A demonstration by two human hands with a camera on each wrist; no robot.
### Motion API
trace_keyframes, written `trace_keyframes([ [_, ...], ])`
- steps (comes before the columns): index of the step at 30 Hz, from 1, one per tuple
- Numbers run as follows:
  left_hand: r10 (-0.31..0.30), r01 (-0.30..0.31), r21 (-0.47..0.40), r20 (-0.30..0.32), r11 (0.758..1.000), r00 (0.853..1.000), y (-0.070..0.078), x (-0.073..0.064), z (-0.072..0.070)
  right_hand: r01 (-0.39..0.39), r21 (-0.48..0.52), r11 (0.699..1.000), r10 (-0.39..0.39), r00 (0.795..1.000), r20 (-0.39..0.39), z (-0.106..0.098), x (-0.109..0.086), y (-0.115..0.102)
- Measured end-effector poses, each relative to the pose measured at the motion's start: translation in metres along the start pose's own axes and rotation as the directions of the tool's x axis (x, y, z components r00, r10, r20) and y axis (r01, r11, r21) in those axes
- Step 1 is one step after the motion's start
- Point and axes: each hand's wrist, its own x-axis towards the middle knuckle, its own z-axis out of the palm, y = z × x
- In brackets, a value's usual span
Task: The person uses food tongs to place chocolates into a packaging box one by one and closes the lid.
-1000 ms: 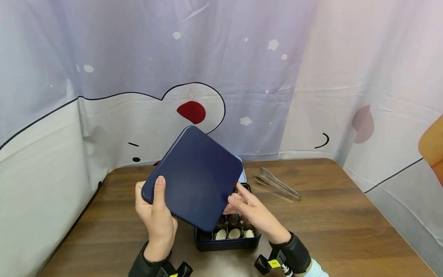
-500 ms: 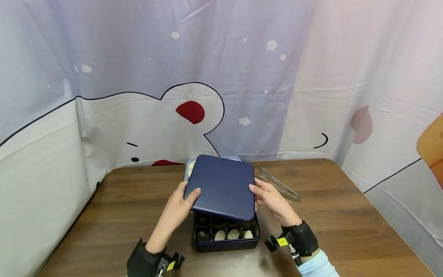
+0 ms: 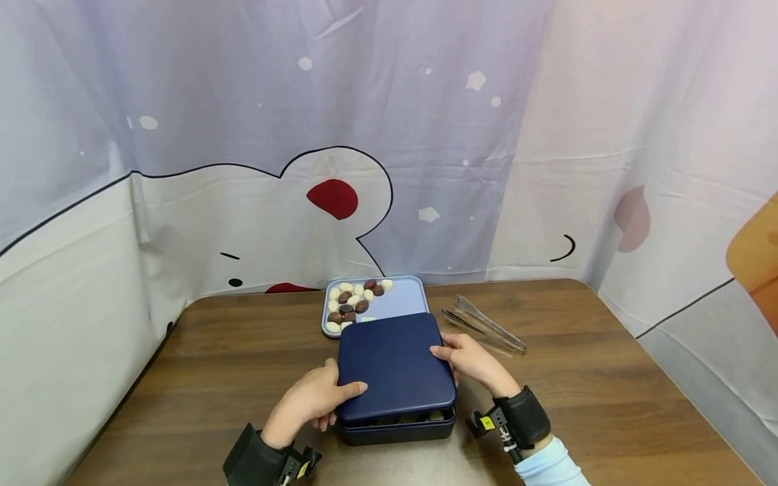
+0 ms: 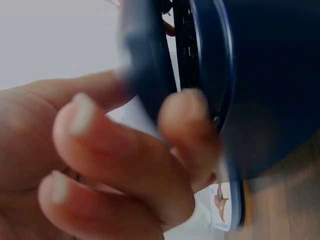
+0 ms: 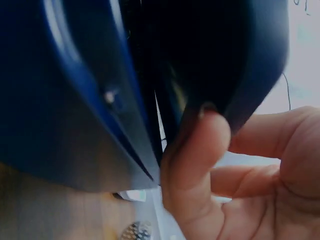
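A navy blue lid lies over the matching box, tilted, with a gap along the front edge. Pale pieces inside show through that gap. My left hand grips the lid's left side, thumb on top and fingers beneath the edge. On the opposite side my right hand holds the lid the same way, its thumb on the top near the right edge. Both wrist views show a narrow slit between lid and box, with fingertips right at it. Most of the box's contents are hidden.
Behind the box, a light blue tray bears several white and brown chocolates, its front partly covered by the lid. Metal tongs lie on the wooden table to the right. A printed curtain hangs behind the table.
The lid has come down from a raised, tilted hold onto the box, both hands lowering with it. The tray of chocolates behind has come into sight.
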Motion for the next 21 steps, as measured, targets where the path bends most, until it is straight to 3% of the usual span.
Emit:
trace_keyframes([
  [10, -0.008, 0.009, 0.108, -0.001, 0.994, 1.000, 0.0007, -0.0007, 0.0020, -0.052, -0.083, 0.995, 0.052, 0.999, -0.001, 0.0026, -0.0036, -0.0018],
  [21, 0.018, -0.014, 0.154, -0.020, 0.988, 1.000, -0.0007, 0.0013, 0.0038, -0.090, -0.116, 0.989, 0.104, 0.987, 0.123, -0.0021, -0.0085, -0.0058],
])
